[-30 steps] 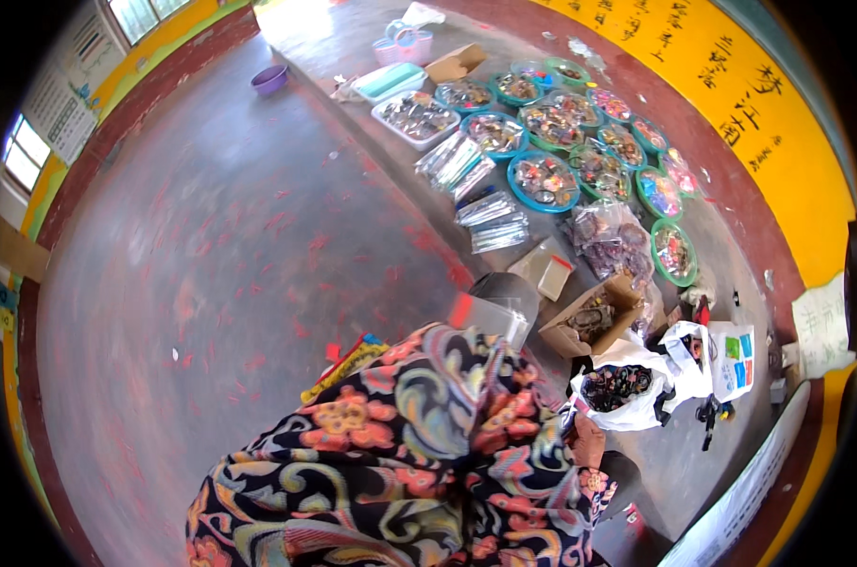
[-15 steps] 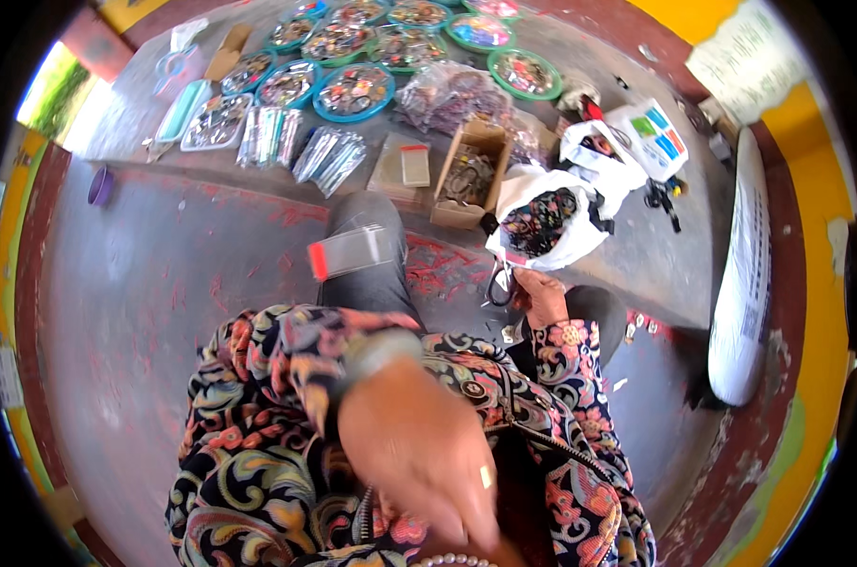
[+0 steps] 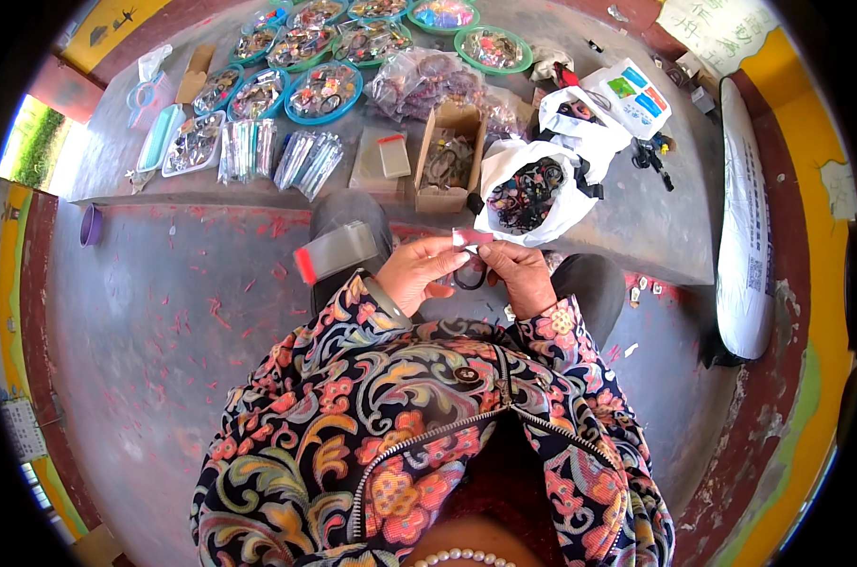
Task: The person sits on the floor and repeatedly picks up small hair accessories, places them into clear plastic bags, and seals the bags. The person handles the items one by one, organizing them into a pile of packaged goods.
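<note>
Above my lap, my left hand [image 3: 419, 272] pinches a small flat reddish-and-white piece [image 3: 472, 237]; whether it is card or plastic I cannot tell. Beside it, my right hand [image 3: 520, 277] is closed, its fingertips against the same piece and at the top of a black hair tie [image 3: 469, 284]. The dark loop hangs between both hands. Just beyond the right hand, a white plastic bag [image 3: 562, 227] gapes, full of dark and coloured hair ties [image 3: 526, 196]. Clear plastic sleeves [image 3: 345, 249] with a red strip lie across my left thigh.
On the raised grey ledge stand an open cardboard box [image 3: 440, 197], more clear sleeves [image 3: 376, 161], bundled packets [image 3: 307, 163] and several basins of small goods, one a blue basin [image 3: 322, 115]. A long white sack [image 3: 742, 227] leans at the right. A purple cup [image 3: 91, 225] sits at the left.
My left hand has moved from near my chest out to the right hand and now pinches the small flat piece. The right hand has shifted slightly left with the hair tie.
</note>
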A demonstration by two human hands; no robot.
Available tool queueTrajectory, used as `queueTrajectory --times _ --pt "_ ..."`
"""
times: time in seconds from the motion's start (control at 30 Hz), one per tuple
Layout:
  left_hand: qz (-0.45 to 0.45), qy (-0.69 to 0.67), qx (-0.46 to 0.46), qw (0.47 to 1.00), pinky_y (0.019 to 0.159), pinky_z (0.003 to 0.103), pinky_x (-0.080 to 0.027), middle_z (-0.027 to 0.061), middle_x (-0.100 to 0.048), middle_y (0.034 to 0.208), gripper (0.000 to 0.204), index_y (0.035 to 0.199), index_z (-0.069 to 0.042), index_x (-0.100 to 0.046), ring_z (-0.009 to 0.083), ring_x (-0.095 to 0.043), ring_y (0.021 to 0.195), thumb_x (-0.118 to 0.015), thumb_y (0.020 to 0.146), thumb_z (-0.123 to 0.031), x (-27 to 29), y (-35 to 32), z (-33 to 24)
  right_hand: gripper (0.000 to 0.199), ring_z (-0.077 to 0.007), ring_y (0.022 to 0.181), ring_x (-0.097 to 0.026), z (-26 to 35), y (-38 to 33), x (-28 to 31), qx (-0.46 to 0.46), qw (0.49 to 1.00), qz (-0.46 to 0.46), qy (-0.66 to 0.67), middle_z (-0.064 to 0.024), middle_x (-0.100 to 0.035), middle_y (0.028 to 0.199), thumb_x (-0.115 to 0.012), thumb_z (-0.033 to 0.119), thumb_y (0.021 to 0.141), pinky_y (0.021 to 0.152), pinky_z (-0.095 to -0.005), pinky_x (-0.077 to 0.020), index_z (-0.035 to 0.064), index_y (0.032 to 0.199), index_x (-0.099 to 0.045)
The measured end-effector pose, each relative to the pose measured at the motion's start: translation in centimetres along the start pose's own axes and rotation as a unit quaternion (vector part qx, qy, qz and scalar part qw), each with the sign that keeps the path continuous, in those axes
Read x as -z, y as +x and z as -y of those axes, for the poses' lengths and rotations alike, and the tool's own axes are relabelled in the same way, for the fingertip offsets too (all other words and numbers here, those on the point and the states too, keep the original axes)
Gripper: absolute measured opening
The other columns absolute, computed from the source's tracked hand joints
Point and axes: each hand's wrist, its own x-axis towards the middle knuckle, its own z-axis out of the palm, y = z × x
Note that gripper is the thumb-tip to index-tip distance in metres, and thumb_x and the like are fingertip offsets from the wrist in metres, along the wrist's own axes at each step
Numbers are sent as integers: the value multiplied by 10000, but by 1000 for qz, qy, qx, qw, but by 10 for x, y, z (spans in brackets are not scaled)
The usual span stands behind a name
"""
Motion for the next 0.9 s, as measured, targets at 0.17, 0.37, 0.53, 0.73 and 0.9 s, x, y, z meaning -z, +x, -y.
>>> queueTrajectory --times 0.17,0.37,0.53,0.73,0.9 --pt "-42 -62 -2 997 634 201 -499 61 -601 927 253 1082 -9 -538 99 -582 779 -509 860 -127 2 10 20 194 -56 588 -493 -9 1 0 -8 1000 9 -9 -31 -624 736 -574 184 818 524 -185 -364 5 850 -640" --pt "-68 -61 -27 995 702 246 -508 113 -595 964 245 1053 43 -535 169 -594 854 -505 859 -104 -3 12 24 138 -48 577 -495 -6 -1 -3 -35 999 -25 34 -17 -617 716 -602 131 793 491 -178 -354 17 862 -639" --pt "-68 -70 -37 995 720 248 -506 118 -595 956 218 1011 50 -551 167 -591 854 -508 855 -97 -1 12 26 92 -47 539 -466 -14 0 1 -35 996 -37 67 14 -582 651 -632 115 768 479 -177 -346 27 794 -633" --pt "-18 -145 -5 989 741 216 -494 98 -597 932 186 964 37 -572 139 -583 828 -516 849 -98 9 15 29 88 -45 541 -431 -18 -1 3 -24 994 -1 105 24 -575 641 -627 126 773 497 -188 -326 39 759 -634" --pt "-16 -180 -8 983 734 213 -495 90 -598 926 174 961 21 -578 133 -583 812 -524 843 -95 11 18 36 85 -38 565 -419 -23 1 4 -22 996 11 88 36 -563 649 -614 119 784 513 -182 -320 38 769 -633"
